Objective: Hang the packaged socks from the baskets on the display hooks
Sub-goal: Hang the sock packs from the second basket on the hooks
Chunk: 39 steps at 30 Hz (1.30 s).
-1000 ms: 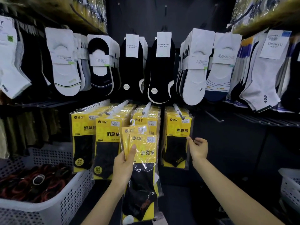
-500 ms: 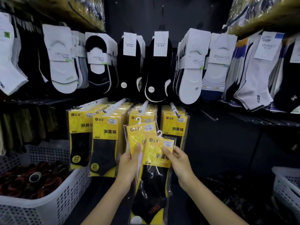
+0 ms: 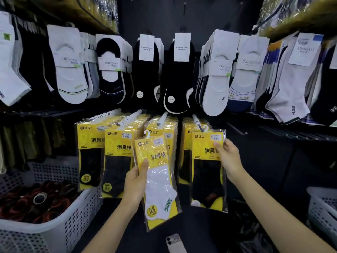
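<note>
My left hand [image 3: 136,181] grips a yellow pack with a white sock [image 3: 159,181] inside, held upright in front of the display. My right hand [image 3: 230,157] pinches the upper right corner of a yellow pack with a black sock [image 3: 207,168]; its white hanger [image 3: 204,128] is at the tip of the rightmost display hook [image 3: 196,118]. I cannot tell whether the hanger is over the hook. Four white hooks [image 3: 131,115] in a row carry stacks of yellow sock packs [image 3: 119,143].
A white perforated basket [image 3: 60,223] with dark red and black items stands at lower left. Another white basket [image 3: 322,207] is at the right edge. Rows of white and black socks [image 3: 217,73] hang above. A phone [image 3: 176,243] shows at the bottom centre.
My right hand took the black-sock pack off the front of the stack in my left hand and carried it up and right to the rightmost hook. A white-sock pack is now exposed in my left hand.
</note>
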{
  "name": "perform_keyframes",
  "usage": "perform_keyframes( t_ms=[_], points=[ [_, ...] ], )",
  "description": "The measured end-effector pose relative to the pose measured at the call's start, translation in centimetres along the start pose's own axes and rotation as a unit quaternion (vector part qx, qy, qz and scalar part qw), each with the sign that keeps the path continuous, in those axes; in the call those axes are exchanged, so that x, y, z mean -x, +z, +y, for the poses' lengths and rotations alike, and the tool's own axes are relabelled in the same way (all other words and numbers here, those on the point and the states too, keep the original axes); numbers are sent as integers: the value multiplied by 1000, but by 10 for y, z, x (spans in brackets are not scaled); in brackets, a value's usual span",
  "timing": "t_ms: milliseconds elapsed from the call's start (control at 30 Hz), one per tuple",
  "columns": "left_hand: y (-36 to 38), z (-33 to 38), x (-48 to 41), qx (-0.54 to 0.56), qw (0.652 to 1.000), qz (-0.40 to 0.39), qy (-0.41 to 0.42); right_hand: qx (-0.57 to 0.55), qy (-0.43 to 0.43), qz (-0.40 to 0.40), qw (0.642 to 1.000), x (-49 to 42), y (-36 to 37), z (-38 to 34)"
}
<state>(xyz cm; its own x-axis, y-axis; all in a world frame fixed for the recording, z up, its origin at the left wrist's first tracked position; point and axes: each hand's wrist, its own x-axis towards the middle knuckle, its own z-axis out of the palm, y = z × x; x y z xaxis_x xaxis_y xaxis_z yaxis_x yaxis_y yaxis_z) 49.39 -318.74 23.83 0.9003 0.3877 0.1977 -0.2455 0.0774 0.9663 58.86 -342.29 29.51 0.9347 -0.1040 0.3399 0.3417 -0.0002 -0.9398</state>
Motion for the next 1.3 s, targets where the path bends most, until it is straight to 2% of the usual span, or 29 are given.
perform_keyframes(
  t_ms=[100, 267, 367, 500, 700, 767, 933, 1033, 1167, 1300],
  points=[
    [1, -1, 0, -3, 1000, -9, -5, 21, -17, -28, 999, -8, 7, 1],
    [-1, -1, -1, 2, 1000, -8, -6, 9, 1, -22, 1000, -21, 19, 16],
    [-1, -1, -2, 3, 1000, -4, -6, 10, 24, 13, 1000, -31, 23, 27],
    [0, 0, -2, -2, 1000, -1, -4, 45, 62, 99, 992, -39, 22, 44],
    [0, -2, 0, -14, 1000, -12, -13, 60, 104, 166, 979, -21, 6, 69],
    [3, -4, 0, -17, 999, -21, -18, 57, 104, 124, 985, -9, 4, 71],
    [29, -8, 3, -51, 997, -59, -24, 16, 85, -80, 993, 27, 19, 49],
    [49, -8, 7, -62, 994, -87, -7, -6, 85, -140, 987, 41, 26, 40],
    [67, -11, 12, -45, 992, -118, -2, -53, 93, -120, 987, 48, 16, 38],
    [76, -16, 12, -35, 990, -138, -7, -73, 86, -8, 994, 45, 2, 41]
  ],
)
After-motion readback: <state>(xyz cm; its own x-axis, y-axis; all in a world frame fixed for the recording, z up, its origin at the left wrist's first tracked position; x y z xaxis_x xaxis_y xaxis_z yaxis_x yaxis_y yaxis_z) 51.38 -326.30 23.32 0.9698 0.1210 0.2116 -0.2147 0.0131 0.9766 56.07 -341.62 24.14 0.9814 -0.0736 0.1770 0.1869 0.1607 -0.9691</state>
